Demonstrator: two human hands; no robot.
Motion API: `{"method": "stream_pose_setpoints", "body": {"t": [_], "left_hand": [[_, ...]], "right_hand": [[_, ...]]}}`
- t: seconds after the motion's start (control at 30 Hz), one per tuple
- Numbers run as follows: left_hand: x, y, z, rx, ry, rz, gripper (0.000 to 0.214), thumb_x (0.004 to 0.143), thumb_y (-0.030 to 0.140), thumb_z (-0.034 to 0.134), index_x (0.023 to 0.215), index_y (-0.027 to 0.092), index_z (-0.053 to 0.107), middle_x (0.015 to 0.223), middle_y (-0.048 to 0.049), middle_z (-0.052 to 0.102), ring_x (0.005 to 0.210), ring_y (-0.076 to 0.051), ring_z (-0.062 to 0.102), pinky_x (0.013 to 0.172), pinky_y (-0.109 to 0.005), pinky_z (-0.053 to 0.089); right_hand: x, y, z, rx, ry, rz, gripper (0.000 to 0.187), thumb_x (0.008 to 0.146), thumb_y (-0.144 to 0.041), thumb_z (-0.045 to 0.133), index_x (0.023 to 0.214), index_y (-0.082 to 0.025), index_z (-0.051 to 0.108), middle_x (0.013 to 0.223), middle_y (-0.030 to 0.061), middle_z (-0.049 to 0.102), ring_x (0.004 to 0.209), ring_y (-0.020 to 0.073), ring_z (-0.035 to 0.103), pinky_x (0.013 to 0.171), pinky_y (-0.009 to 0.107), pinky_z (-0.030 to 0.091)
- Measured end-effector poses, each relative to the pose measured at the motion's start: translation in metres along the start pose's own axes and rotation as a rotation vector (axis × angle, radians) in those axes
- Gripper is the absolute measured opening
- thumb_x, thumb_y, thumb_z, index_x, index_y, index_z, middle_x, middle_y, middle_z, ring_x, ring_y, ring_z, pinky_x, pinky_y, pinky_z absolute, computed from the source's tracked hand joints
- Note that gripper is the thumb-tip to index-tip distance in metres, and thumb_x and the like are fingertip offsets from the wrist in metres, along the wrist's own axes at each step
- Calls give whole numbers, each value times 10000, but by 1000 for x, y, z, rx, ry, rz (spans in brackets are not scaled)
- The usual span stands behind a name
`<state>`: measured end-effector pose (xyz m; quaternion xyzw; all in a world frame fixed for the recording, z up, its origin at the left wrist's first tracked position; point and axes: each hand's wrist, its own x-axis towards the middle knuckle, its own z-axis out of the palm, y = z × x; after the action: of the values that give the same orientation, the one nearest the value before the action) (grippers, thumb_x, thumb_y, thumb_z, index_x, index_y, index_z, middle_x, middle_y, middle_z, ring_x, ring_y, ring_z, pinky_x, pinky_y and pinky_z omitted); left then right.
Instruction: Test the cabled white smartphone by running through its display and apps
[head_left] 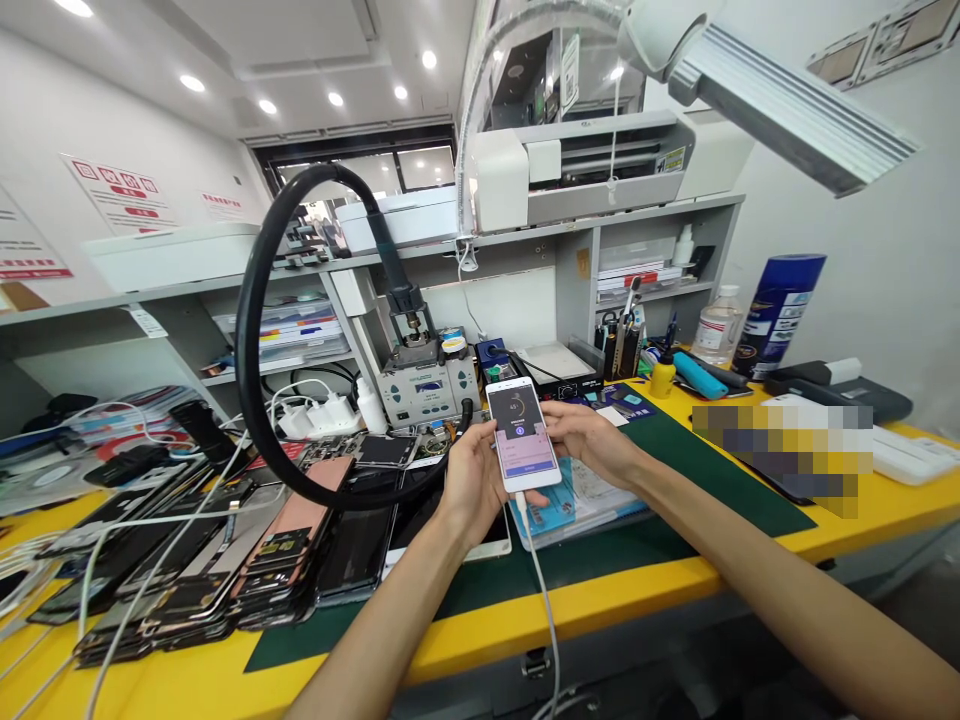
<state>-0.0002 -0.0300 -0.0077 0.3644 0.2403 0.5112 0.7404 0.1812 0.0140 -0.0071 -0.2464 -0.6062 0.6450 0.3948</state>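
Observation:
A white smartphone (pixel 523 432) is held up over the bench with its screen lit, dark above and pale pink below. My left hand (pixel 475 478) wraps round its left edge, with some fingers behind it. At the right edge, the fingers of my right hand (pixel 589 437) grip the phone's side, partly hidden behind it. A white charging cable (pixel 537 575) is plugged into the phone's bottom end and hangs down past the bench edge. Below and behind the phone lie a blue card (pixel 559 500) and clear plastic sleeves on a green mat (pixel 675 490).
Stacked phone parts (pixel 277 570) and loose white cables crowd the left side. A thick black hose (pixel 247 330) loops up from a grey hot-air station (pixel 427 392). Right of the mat are a blue spray can (pixel 780 315), a clear bottle (pixel 718 325) and a yellow bottle (pixel 663 378).

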Motion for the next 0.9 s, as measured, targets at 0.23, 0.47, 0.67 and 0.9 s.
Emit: {"method": "stream_pose_setpoints", "body": {"t": [0.23, 0.47, 0.67, 0.9], "left_hand": [[-2, 0, 2, 8, 10, -7, 432, 948, 378, 423, 1250, 113, 582, 1048, -141, 683, 838, -248, 678, 619, -354, 594], [-2, 2, 4, 21, 34, -29, 454, 937, 405, 434, 1257, 112, 570, 1073, -159, 665, 814, -272, 677, 538, -383, 592], [-2, 2, 3, 28, 74, -16, 440, 940, 398, 435, 1263, 126, 559, 1038, -144, 668, 783, -245, 681, 547, -349, 591], [-3, 2, 2, 54, 102, -5, 431, 935, 420, 457, 1242, 139, 569, 1017, -137, 671, 754, -240, 679, 523, -330, 582]], "right_hand": [[2, 2, 0, 6, 13, -11, 349, 799, -201, 549, 1121, -183, 683, 1004, 77, 721, 816, 207, 624, 703, 316, 463], [7, 3, -3, -143, 145, -43, 353, 780, -281, 566, 1094, -160, 673, 849, 88, 728, 702, 212, 669, 569, 304, 507], [10, 3, -19, -337, 568, -334, 203, 788, -317, 576, 898, -163, 649, 670, 22, 637, 503, 156, 562, 464, 273, 418], [11, 1, -63, -580, 1144, -671, 84, 697, -127, 512, 721, -195, 554, 759, 13, 556, 718, 175, 522, 667, 300, 416]]}}
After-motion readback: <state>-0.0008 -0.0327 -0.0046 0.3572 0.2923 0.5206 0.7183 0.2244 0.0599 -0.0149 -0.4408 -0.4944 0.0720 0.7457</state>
